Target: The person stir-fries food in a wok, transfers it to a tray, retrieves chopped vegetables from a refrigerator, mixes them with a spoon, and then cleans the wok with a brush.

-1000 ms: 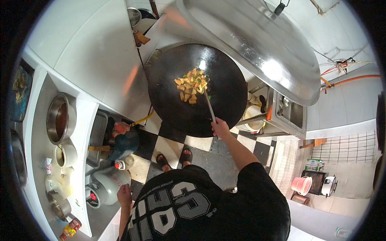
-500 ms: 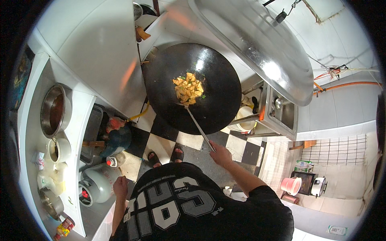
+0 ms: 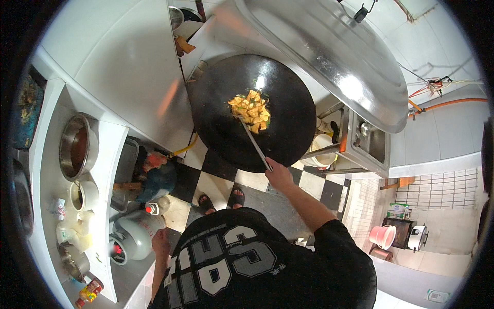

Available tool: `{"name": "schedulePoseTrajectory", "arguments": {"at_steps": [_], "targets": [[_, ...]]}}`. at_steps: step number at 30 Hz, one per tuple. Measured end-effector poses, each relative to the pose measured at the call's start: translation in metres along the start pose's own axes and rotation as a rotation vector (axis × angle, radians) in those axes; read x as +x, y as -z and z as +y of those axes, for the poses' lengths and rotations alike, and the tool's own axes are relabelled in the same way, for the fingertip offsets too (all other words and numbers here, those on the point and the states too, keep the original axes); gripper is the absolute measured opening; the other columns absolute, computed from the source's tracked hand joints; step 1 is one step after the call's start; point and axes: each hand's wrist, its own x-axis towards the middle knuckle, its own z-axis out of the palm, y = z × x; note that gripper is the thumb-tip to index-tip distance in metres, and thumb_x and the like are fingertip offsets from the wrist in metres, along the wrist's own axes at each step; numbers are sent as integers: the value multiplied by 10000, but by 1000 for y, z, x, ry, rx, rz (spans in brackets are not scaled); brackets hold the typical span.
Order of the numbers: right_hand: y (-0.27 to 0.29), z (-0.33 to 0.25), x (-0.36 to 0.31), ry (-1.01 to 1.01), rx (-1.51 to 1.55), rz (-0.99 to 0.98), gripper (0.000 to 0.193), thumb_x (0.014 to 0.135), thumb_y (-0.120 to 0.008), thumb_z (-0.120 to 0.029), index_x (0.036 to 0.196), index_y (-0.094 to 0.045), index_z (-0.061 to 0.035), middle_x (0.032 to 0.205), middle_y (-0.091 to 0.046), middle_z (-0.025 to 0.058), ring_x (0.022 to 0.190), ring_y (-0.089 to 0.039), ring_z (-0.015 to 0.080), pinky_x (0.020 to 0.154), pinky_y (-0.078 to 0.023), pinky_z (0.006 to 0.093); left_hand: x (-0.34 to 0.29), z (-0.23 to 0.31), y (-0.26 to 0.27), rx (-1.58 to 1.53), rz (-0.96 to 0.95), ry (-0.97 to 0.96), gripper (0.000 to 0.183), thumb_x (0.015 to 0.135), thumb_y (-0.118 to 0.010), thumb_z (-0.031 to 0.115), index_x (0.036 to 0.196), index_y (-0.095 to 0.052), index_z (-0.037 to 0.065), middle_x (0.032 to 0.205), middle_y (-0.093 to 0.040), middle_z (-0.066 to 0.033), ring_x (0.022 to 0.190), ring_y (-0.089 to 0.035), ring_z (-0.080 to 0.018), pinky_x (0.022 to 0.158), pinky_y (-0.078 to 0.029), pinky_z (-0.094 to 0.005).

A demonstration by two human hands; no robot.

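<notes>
A large black wok (image 3: 216, 129) stands ahead of me. Golden-brown fried pieces (image 3: 252, 110), with bits of green among them, lie heaped in its middle. My right hand (image 3: 280, 176) is closed round the end of a long metal wok spatula (image 3: 253, 141), near the wok's front right rim. The spatula slants down into the wok, its head at the left side of the food and partly hidden there. My left hand (image 3: 161, 243) hangs low at my left side, fingers curled, near the grey gas cylinder (image 3: 136, 237), with nothing visible in it.
A big metal lid (image 3: 329, 56) leans up behind the wok. On the left, a white shelf (image 3: 105, 206) bears a steel pot (image 3: 77, 147) and smaller containers. A metal sink (image 3: 373, 141) and a white bucket (image 3: 321, 149) stand right. A yellow hose (image 3: 185, 147) runs below the wok.
My right hand has moved up and slightly left, pushing the spatula further in at the food's left side. The food heap has shifted. The whole view has shifted slightly.
</notes>
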Motion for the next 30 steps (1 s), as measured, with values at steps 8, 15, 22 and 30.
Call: {"name": "schedulePoseTrajectory", "arguments": {"at_steps": [8, 15, 22, 30], "targets": [[31, 15, 84, -33, -503, -188, 566, 876, -538, -190, 1415, -387, -276, 1045, -593, 158, 933, -652, 305, 776, -540, 399, -6, -37, -21, -97, -29, 11, 357, 937, -515, 332, 877, -660, 12, 730, -659, -145, 673, -630, -270, 652, -475, -368], [48, 79, 108, -12, -430, -80, 557, 865, -553, -184, 1402, -411, -236, 1067, -620, 162, 999, -626, 312, 857, -510, 410, -26, -33, -9, -112, 26, 84, 353, 929, -531, 328, 853, -645, 2, 685, -646, -111, 637, -612, -195, 620, -465, -331], [51, 38, 119, -155, -225, -108, 532, 833, -543, -176, 1359, -472, -221, 1157, -630, 158, 1101, -591, 309, 931, -476, 407, -29, -5, 0, -127, -20, 88, 329, 930, -540, 299, 849, -642, -3, 680, -656, -92, 618, -611, -168, 617, -471, -298], [50, 33, 137, -73, -116, 30, 554, 817, -525, -167, 1363, -471, -247, 1160, -625, 174, 1085, -595, 327, 935, -470, 416, -22, -46, -15, -256, -49, 151, 310, 934, -556, 277, 856, -633, -13, 692, -648, -65, 651, -624, -142, 616, -478, -292]]}}
